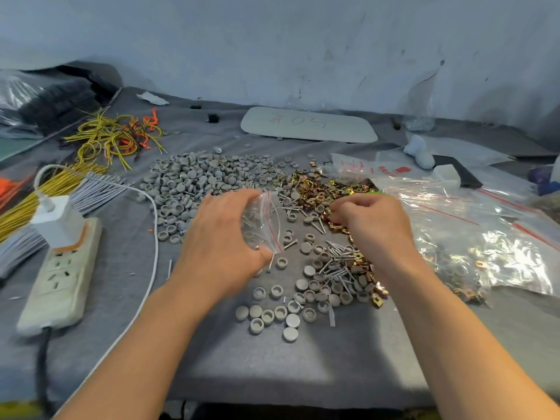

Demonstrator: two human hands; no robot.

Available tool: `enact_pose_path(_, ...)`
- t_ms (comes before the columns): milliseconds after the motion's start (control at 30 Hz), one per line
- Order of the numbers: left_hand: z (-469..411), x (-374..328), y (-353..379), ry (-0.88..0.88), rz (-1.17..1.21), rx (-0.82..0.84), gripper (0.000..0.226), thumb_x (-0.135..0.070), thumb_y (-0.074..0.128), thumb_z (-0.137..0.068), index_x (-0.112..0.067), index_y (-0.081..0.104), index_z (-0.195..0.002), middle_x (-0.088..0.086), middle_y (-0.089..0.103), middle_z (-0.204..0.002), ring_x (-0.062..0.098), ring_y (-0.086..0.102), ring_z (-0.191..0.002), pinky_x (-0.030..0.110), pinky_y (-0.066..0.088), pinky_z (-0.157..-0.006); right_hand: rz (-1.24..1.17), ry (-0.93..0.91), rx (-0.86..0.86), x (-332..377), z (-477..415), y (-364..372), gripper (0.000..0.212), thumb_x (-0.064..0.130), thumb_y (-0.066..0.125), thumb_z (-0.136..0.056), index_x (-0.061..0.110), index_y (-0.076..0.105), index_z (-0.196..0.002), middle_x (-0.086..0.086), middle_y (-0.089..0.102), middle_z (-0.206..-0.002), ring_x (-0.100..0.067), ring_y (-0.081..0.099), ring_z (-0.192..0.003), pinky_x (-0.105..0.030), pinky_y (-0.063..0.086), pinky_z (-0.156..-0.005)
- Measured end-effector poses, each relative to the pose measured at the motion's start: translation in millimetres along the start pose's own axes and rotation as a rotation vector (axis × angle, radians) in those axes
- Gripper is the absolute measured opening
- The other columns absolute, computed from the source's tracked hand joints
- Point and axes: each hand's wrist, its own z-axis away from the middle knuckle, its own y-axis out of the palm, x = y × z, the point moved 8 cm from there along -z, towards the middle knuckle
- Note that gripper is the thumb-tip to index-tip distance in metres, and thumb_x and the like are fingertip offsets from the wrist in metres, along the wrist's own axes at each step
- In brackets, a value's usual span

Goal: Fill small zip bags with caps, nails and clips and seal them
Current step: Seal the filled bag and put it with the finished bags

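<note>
My left hand (224,237) grips a small clear zip bag (263,221) with a red seal line; a few nails and caps show inside it. My right hand (371,218) has its fingers curled down into the gold metal clips (321,189), pinching some at the pile's near edge. A big heap of grey caps (194,180) lies behind my left hand. More caps (281,310), nails (336,262) and clips are scattered on the grey cloth between and in front of my hands.
A white power strip (60,277) with a plugged charger (57,219) and cable lies at the left. Yellow wires (112,137) sit at the back left. Filled and empty clear bags (485,237) are piled at the right. A white board (309,124) lies at the back.
</note>
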Motion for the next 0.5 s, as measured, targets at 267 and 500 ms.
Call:
enact_pose_path(267, 4, 11, 12, -0.032, -0.078, 0.208, 0.095, -0.048, 0.086, -0.065, -0.037, 0.043, -0.149, -0.017, 0.048, -0.144, 0.005, 0.039, -0.13, 0.044, 0.024, -0.125, 0.692, -0.06, 0.268, -31, -15, 11, 0.048, -0.004, 0.057, -0.089, 0.032, 0.078, -0.112, 0.003, 0.074, -0.118, -0.02, 0.067, -0.103, -0.031, 0.056, -0.09)
enact_pose_path(500, 6, 16, 20, -0.055, -0.093, 0.265, 0.094, -0.046, 0.086, -0.071, -0.04, 0.039, -0.152, -0.017, 0.049, -0.146, 0.003, 0.04, -0.126, 0.044, 0.027, -0.124, 0.759, -0.097, 0.237, -31, -13, 7, 0.027, 0.009, 0.068, -0.089, 0.035, 0.072, -0.085, 0.0, 0.076, -0.096, -0.02, 0.066, -0.086, -0.029, 0.054, -0.078)
